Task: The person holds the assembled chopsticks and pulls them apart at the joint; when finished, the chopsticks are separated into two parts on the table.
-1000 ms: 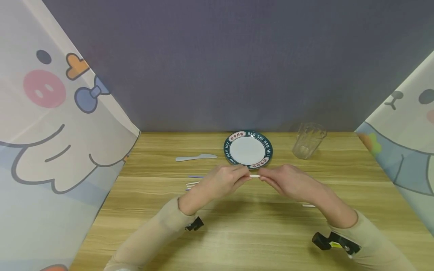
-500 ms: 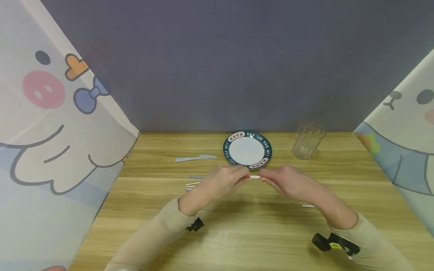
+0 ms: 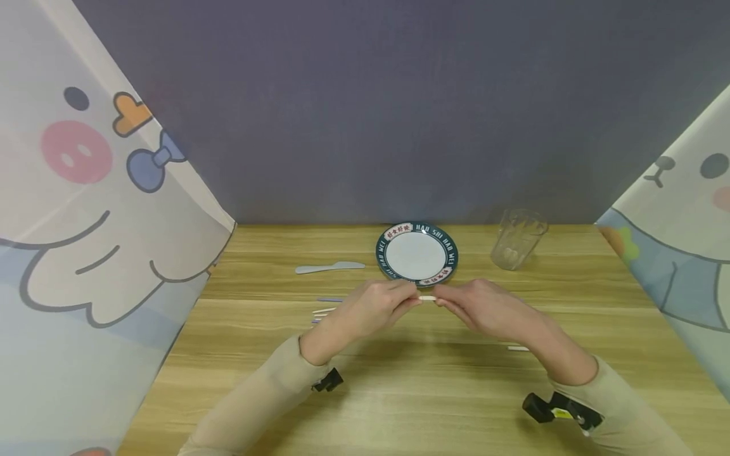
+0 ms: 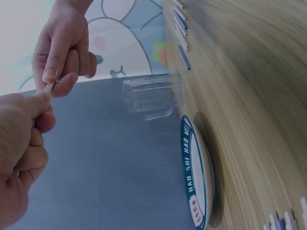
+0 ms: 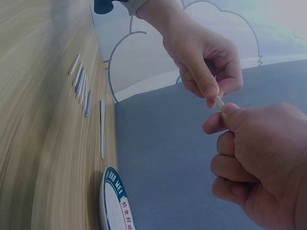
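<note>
Both hands pinch one short white stick [image 3: 427,297] between thumb and fingertips, one hand at each end, in front of the plate. Only the stick's middle shows; its ends are hidden in the fingers. My left hand [image 3: 373,305] holds it from the left, my right hand [image 3: 485,305] from the right. In the right wrist view the stick [image 5: 219,101] bridges a small gap between the hands, held above the table. Several thin white and blue sticks [image 5: 81,84] lie on the table on the left. A similar group of sticks [image 4: 181,24] lies on the right, mostly hidden by the right arm in the head view.
A white plate with a dark green lettered rim [image 3: 448,249] lies near the back wall [image 3: 365,114]. Left of it is a pale plastic knife [image 3: 329,268]; to its right stands a clear glass mug [image 3: 518,240]. Printed cartoon panels flank the wooden table [image 3: 410,405].
Both hands keep their pinch on the white stick and stay in nearly the same place. The view shifts very slightly; nothing else has visibly moved.
</note>
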`<state>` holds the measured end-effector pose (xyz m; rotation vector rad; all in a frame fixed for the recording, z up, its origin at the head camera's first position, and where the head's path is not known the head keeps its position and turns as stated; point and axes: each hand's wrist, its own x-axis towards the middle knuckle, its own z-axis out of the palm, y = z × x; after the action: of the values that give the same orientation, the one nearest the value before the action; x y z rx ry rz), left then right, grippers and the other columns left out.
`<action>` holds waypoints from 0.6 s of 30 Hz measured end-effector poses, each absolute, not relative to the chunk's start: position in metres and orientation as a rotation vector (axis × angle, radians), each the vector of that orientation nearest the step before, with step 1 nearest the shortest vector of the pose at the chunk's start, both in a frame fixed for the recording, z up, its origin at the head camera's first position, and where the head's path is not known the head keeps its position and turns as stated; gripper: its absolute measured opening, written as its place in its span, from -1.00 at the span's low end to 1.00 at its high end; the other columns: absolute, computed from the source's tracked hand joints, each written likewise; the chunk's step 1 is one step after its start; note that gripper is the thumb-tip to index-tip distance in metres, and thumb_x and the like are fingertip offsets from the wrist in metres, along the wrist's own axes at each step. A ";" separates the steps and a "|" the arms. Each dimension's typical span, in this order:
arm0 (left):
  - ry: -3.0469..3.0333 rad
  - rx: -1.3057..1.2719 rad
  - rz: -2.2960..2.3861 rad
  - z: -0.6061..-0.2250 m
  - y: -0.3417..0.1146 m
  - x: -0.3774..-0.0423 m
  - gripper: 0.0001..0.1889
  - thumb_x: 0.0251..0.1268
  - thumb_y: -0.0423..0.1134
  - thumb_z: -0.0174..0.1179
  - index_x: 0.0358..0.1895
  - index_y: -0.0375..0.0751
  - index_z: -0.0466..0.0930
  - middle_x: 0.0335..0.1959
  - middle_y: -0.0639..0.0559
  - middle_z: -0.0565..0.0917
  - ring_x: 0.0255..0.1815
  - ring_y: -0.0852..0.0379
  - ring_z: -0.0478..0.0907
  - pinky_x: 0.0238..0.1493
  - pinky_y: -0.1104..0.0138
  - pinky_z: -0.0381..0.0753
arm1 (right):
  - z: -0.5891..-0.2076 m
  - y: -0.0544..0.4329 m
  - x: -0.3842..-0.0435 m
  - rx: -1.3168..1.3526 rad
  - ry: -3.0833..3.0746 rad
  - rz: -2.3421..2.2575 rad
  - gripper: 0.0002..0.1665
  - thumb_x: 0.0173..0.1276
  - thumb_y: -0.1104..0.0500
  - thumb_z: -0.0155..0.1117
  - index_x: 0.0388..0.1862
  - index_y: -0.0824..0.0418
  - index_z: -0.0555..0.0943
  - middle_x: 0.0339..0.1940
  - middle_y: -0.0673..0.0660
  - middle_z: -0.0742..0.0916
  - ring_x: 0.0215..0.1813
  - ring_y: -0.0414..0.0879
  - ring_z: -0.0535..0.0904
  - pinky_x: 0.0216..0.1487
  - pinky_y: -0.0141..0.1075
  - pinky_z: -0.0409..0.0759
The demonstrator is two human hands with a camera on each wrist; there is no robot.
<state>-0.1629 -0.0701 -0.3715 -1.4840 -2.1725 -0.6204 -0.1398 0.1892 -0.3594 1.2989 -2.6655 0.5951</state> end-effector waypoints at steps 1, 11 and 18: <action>-2.175 -1.485 -0.619 -0.372 -0.070 -0.163 -0.84 0.44 -0.33 0.37 -0.32 -0.17 0.58 -0.46 0.12 0.65 -0.54 0.33 0.48 -0.45 0.61 0.50 | -0.359 0.189 -0.140 1.300 -2.667 0.603 -0.75 0.56 0.30 0.29 -0.25 -0.03 0.49 -0.56 -0.25 0.25 -0.55 -0.48 0.17 -0.50 -0.53 0.28; -2.168 -1.490 -0.605 -0.370 -0.067 -0.164 -0.88 0.44 -0.33 0.38 -0.28 -0.17 0.63 -0.41 0.12 0.73 -0.50 0.32 0.59 -0.41 0.60 0.59 | -0.358 0.194 -0.139 1.284 -2.705 0.651 -0.83 0.63 0.26 0.21 -0.15 -0.02 0.56 -0.54 -0.27 0.27 -0.53 -0.48 0.21 -0.44 -0.51 0.36; -2.169 -1.481 -0.580 -0.371 -0.066 -0.164 -0.87 0.44 -0.31 0.39 -0.27 -0.17 0.62 -0.39 0.12 0.75 -0.48 0.31 0.63 -0.39 0.60 0.61 | -0.358 0.195 -0.139 1.286 -2.715 0.672 -0.82 0.63 0.27 0.21 -0.14 -0.04 0.57 -0.54 -0.27 0.28 -0.53 -0.49 0.21 -0.46 -0.51 0.36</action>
<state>-0.1637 -0.0661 -0.3708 -1.4808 -2.1694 -0.5800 -0.1387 0.1954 -0.3582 1.2855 -2.7147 0.6725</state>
